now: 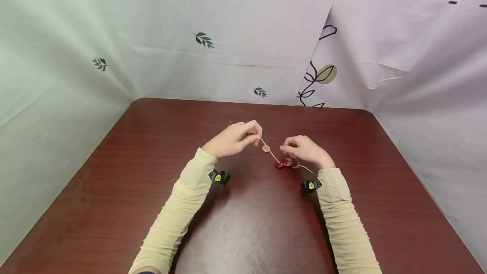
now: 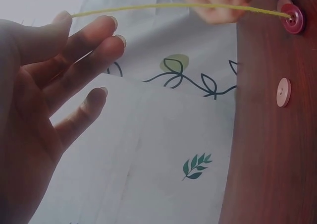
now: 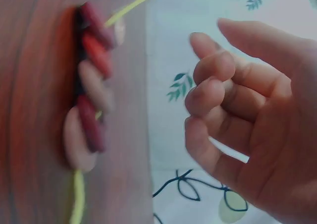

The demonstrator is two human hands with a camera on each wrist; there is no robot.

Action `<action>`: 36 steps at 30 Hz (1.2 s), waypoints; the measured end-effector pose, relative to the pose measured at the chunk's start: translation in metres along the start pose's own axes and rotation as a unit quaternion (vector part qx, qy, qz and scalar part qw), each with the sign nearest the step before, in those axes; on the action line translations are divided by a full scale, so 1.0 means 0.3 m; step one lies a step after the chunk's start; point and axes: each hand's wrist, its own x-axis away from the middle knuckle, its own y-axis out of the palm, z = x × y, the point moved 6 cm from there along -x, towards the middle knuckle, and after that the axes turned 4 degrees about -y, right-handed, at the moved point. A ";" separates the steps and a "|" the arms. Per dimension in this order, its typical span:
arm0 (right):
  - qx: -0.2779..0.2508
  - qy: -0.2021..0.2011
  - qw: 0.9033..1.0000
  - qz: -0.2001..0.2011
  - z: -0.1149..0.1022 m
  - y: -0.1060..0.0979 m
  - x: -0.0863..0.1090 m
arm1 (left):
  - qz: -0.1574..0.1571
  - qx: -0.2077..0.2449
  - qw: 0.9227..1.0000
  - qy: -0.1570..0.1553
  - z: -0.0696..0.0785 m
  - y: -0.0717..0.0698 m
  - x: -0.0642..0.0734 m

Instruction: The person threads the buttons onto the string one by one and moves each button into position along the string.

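Note:
My left hand [image 1: 236,139] pinches the end of a yellow cord [image 2: 158,5] between thumb and fingertips, its other fingers spread loosely. From there the cord slants down, fairly taut, to several strung buttons on the table, red, dark red and pale pink. The nearest is a dark red button [image 2: 291,19], with the cord coming out of its holes. A pale pink button [image 2: 284,92] lies apart on the wood, off the cord. My right hand [image 3: 237,105], fingers loosely bent and holding nothing, hovers above the strung buttons [image 3: 93,85]. Beyond them the cord's other end [image 1: 306,169] trails out.
A dark reddish-brown wooden table [image 1: 243,231] lies under both hands. White cloth [image 1: 160,20] with leaf prints hangs behind and at the sides. A small black camera [image 1: 220,177] is worn on the left wrist, and another camera [image 1: 310,186] on the right.

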 end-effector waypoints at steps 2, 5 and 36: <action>-0.001 -0.014 1.000 0.024 -0.022 -0.012 0.000 | 0.000 -0.003 1.000 0.004 -0.001 0.004 -0.001; -0.017 -0.037 0.998 0.056 -0.064 -0.026 -0.001 | 0.001 -0.007 1.000 0.006 -0.001 0.006 -0.001; -0.153 -0.056 0.985 0.056 -0.194 0.022 -0.021 | 0.036 -0.103 0.994 -0.005 -0.014 0.013 -0.007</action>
